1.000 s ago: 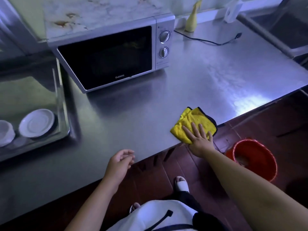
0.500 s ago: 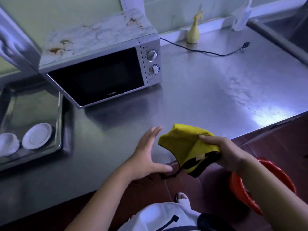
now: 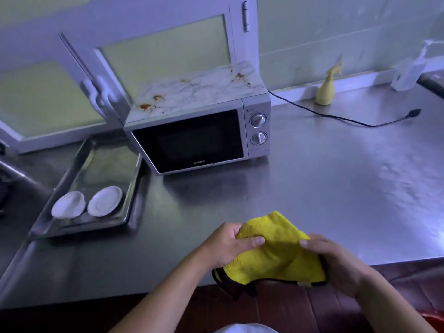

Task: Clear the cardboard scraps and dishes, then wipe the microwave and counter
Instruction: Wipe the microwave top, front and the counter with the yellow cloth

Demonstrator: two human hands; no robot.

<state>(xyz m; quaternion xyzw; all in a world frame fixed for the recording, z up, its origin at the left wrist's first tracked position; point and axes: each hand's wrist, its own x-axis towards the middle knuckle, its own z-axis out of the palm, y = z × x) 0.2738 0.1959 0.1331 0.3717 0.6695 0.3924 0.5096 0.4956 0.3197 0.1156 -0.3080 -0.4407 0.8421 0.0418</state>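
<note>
A yellow cloth (image 3: 271, 253) with a black edge is held above the front edge of the steel counter (image 3: 324, 188). My left hand (image 3: 225, 243) grips its left side, thumb over the top. My right hand (image 3: 336, 260) grips its right side. The silver microwave (image 3: 199, 138) stands at the back of the counter with its door closed. Brown stains mark its white marbled top (image 3: 192, 90). Two white dishes (image 3: 104, 200) (image 3: 68, 204) lie in a steel tray (image 3: 134, 200) left of the microwave.
A yellow spray bottle (image 3: 326, 90) stands against the back wall. A black power cord (image 3: 348, 117) trails across the counter behind the microwave. A white object (image 3: 408, 73) stands at the far right. The rim of a red bucket (image 3: 434, 317) shows on the floor at lower right.
My right hand lifted the cloth off the counter edge, and my left hand came across and took hold of its left side. The view tilted up toward the wall.
</note>
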